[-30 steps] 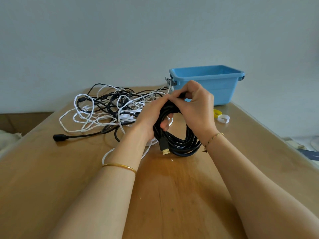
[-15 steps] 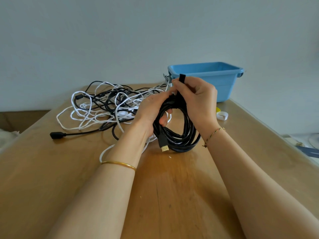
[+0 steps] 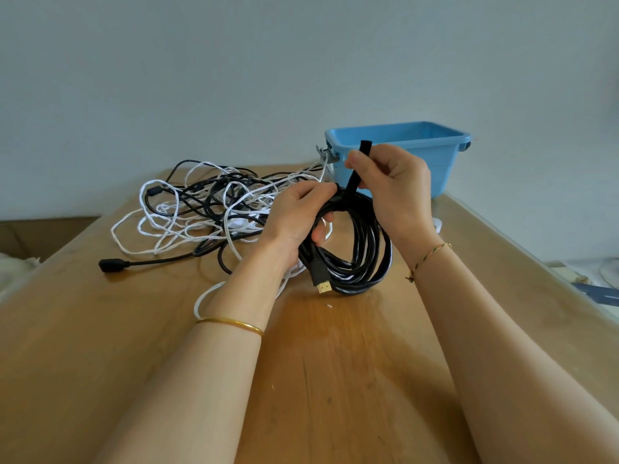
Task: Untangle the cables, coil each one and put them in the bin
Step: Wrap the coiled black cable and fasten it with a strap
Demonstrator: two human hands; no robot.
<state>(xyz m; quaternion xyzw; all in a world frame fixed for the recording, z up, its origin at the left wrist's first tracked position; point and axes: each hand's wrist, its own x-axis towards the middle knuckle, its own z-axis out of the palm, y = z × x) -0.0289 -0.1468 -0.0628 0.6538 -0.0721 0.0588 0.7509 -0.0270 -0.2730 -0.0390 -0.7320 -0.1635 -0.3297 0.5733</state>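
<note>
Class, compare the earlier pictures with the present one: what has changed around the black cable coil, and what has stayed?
The right hand has drawn the black strap upward from the top of the black coil; its end now stands above the pinching fingers. The left hand still grips the coil. The cable tangle and blue bin stayed put.

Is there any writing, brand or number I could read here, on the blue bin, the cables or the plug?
None can be read.
The blue bin: no label on the wall facing the camera.
The coiled black cable, its gold-tipped plug and the black strap: no legible marking.
The tangled white cable: any print is too small to tell.
</note>
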